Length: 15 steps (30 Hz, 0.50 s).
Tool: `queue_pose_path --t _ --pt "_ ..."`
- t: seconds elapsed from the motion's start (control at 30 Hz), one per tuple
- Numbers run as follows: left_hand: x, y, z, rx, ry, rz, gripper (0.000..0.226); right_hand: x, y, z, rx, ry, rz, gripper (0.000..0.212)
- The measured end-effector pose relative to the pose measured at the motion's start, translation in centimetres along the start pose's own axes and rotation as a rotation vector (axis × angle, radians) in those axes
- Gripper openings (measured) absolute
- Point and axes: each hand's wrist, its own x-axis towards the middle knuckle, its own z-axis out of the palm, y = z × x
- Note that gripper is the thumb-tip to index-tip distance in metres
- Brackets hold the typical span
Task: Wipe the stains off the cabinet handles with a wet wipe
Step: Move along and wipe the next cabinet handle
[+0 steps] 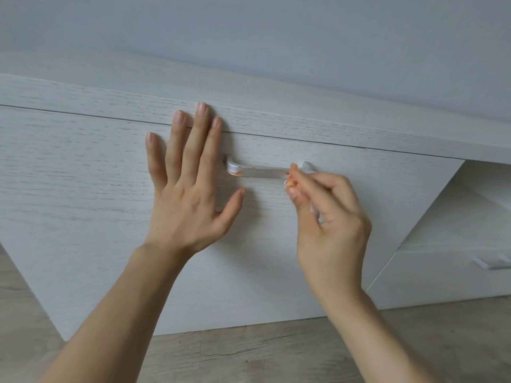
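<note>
Smearing is the main risk here, in my judgement: orange stain sits at the left end of the handle (260, 171), and the wet wipe (289, 180) already looks orange where it meets the bar, so a dirty fold could spread the colour along the handle or onto the pale cabinet front (83, 175) behind it. A second risk is that the corner where the left post meets the front stays dirty, because a bunched wipe may not reach in there.

The right hand (329, 214) is curled narrow, its fingertips pinching the small wipe and pressing it on the right end of the handle, close to the right post. Most of the wipe is hidden inside the fingers. The left hand (188, 189) is spread wide and lies flat on the cabinet front, just left of the handle, holding nothing; its fingertips reach the top edge of the cabinet. Another handle (492, 262) shows lower at the far right, and I cannot tell if it is stained.
</note>
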Motion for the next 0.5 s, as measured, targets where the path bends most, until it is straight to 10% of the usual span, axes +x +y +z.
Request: queue_pose_path --t 0.3,0.5 --pt "0.0 0.0 0.0 -0.002 -0.009 0.009 0.08 2.3 0.1 -0.2 0.237 0.004 0.42 0.018" --pt "0.0 0.1 0.2 0.021 0.009 0.007 0.081 0.8 -0.2 -0.2 0.067 0.003 0.151 0.025"
